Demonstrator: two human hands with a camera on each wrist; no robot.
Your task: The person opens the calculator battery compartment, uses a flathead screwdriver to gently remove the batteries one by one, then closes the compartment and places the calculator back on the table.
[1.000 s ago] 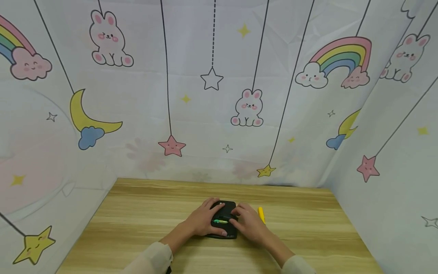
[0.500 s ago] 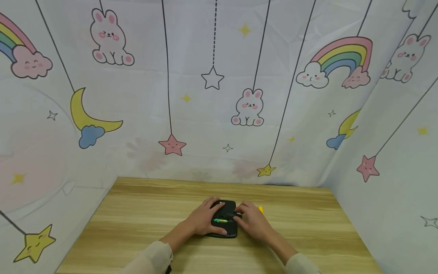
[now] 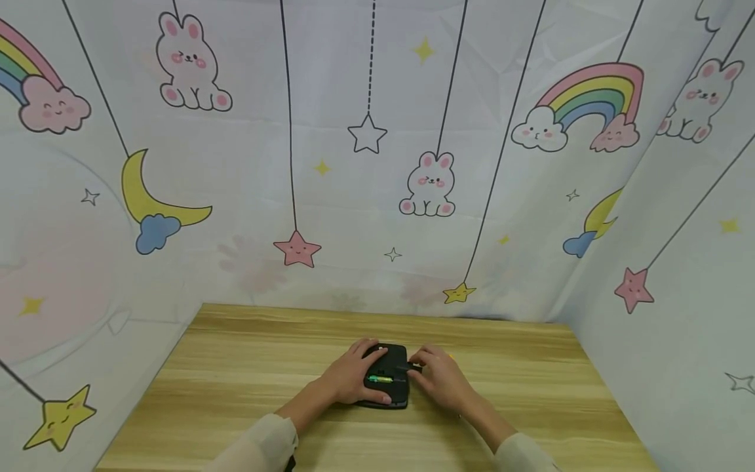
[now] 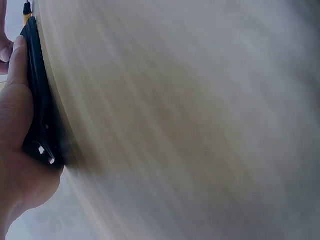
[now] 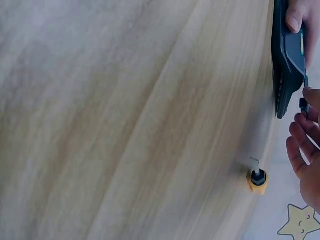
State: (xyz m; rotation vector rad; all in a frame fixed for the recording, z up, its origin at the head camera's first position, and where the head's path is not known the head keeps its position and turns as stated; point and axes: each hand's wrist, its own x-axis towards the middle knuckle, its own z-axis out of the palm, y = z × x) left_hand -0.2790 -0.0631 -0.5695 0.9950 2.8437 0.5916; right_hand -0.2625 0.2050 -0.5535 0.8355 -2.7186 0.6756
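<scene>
A black calculator [image 3: 394, 393] lies back side up on the table, its battery slot uncovered with a green and gold battery [image 3: 380, 379] showing inside. My left hand [image 3: 350, 379] holds the calculator along its left side, thumb near the front edge and fingers over the back part. Just off the right edge, my right hand [image 3: 442, 377] pinches a small black battery cover [image 5: 304, 106] between thumb and fingers. A yellow-handled screwdriver [image 5: 257, 182] lies on the table to the right, mostly hidden behind the right hand in the head view.
The wood-grain table [image 3: 248, 367] is bordered by white cloth [image 3: 354, 216] printed with rabbits, stars and rainbows at the back and sides. In the right wrist view, the screwdriver's metal shaft points up from its handle.
My right hand has drawn the cover to the right, off the calculator's back, and uncovered more of the battery slot. The hand now hides most of the screwdriver. The left hand stays put.
</scene>
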